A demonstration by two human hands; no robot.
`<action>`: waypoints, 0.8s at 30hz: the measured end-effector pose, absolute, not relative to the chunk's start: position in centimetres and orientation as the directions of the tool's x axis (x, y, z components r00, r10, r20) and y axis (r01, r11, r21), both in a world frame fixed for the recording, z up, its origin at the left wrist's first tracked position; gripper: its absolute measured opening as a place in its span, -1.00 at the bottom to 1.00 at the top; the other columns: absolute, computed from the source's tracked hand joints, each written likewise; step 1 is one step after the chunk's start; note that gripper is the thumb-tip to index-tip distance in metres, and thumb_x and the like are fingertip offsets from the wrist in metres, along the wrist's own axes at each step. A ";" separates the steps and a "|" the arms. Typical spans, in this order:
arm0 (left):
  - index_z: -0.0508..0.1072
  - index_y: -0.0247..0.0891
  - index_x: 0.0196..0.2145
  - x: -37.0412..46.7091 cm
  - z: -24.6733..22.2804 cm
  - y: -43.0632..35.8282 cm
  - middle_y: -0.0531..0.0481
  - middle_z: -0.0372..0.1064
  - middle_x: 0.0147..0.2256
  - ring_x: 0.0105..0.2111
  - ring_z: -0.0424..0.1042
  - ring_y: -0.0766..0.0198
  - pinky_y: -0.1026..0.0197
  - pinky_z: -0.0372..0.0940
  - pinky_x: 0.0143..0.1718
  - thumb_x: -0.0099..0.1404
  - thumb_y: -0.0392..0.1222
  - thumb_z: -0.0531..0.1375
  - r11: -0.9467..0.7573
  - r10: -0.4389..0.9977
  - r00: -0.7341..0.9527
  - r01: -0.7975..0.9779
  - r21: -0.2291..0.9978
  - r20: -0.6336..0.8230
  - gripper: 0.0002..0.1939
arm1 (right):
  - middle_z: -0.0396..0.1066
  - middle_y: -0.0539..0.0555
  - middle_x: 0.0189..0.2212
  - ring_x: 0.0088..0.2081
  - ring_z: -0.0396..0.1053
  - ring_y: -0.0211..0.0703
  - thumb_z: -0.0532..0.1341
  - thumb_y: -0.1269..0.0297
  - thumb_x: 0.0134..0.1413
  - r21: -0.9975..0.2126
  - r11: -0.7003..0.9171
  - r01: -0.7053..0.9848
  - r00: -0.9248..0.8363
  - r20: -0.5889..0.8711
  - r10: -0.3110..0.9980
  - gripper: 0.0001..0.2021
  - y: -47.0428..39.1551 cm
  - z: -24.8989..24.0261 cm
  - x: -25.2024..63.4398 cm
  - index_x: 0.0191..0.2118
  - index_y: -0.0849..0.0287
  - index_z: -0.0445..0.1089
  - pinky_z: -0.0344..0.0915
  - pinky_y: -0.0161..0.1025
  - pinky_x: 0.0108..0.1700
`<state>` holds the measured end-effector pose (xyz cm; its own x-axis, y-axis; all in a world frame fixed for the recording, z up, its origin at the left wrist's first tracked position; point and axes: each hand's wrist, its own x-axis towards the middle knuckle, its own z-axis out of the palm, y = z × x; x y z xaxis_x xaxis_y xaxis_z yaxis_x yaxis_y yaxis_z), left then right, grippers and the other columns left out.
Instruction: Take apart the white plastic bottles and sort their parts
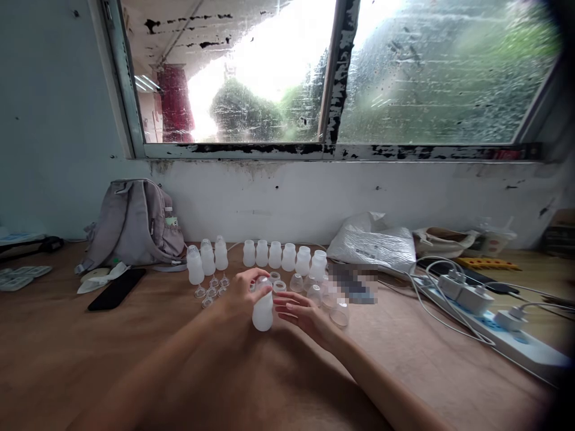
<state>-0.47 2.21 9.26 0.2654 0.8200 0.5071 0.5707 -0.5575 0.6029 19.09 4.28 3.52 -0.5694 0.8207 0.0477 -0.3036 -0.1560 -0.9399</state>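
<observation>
A frosted white baby bottle [263, 316] stands upright on the wooden table, in front of me. My left hand [249, 288] is closed around its top, thumb and fingers at the clear cap. Beside the bottle's right side, my right hand [303, 311] has its fingers stretched out, holding nothing. Left of my hands is a group of clear bottle nipples [211, 292]. White collar rings [279, 286] lie just behind my hands, partly hidden. Clear dome caps [339, 313] sit to the right, beyond my right hand.
Three capped bottles [208, 257] stand at the back left, near a row of several uncapped bottles [274, 255]. A black phone [117, 290] and grey backpack [130, 224] are at left. Rightward lie a plastic-wrapped package [375, 242] and a power strip [530, 344] with cables.
</observation>
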 end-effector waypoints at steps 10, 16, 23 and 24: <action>0.44 -0.18 -0.27 -6.4 16.4 12.1 -0.02 0.33 -0.29 -0.28 0.31 0.21 0.24 0.19 -0.26 0.06 0.07 0.11 -0.341 0.823 0.097 0.873 0.348 0.560 -0.65 | 0.36 0.14 -0.20 -0.19 0.33 -0.11 0.24 0.32 -0.15 -0.936 -0.170 -0.308 -0.539 0.024 0.842 -0.68 4.3 3.3 19.3 -0.18 0.19 0.34 0.14 -0.04 0.00; 0.41 -0.18 -0.22 -7.9 15.7 17.2 -0.03 0.35 -0.18 -0.17 0.27 0.13 0.18 0.10 -0.15 0.06 0.09 0.10 -0.114 0.896 -0.011 0.961 0.253 0.445 -0.61 | 0.35 0.14 -0.21 -0.19 0.33 -0.11 0.23 0.35 -0.16 -0.947 -0.146 -0.287 -0.541 0.034 0.840 -0.70 4.0 3.2 19.1 -0.19 0.20 0.34 0.18 -0.07 -0.04; 0.41 -0.23 -0.23 -8.4 13.0 19.7 -0.11 0.36 -0.17 -0.11 0.22 0.03 0.09 0.06 -0.14 0.07 0.03 0.11 -0.032 0.924 -0.060 0.972 0.233 0.377 -0.64 | 0.35 0.14 -0.22 -0.20 0.32 -0.11 0.25 0.33 -0.18 -0.956 -0.127 -0.264 -0.536 0.036 0.844 -0.69 3.8 3.3 19.2 -0.20 0.21 0.34 0.19 -0.07 -0.06; 0.40 -0.24 -0.23 -8.4 12.6 19.7 -0.12 0.35 -0.16 -0.10 0.22 0.02 0.08 0.05 -0.13 0.07 0.02 0.10 -0.027 0.926 -0.061 0.973 0.228 0.373 -0.64 | 0.35 0.14 -0.23 -0.20 0.32 -0.11 0.25 0.33 -0.18 -0.957 -0.127 -0.262 -0.540 0.036 0.841 -0.69 3.8 3.3 19.2 -0.20 0.21 0.34 0.19 -0.07 -0.06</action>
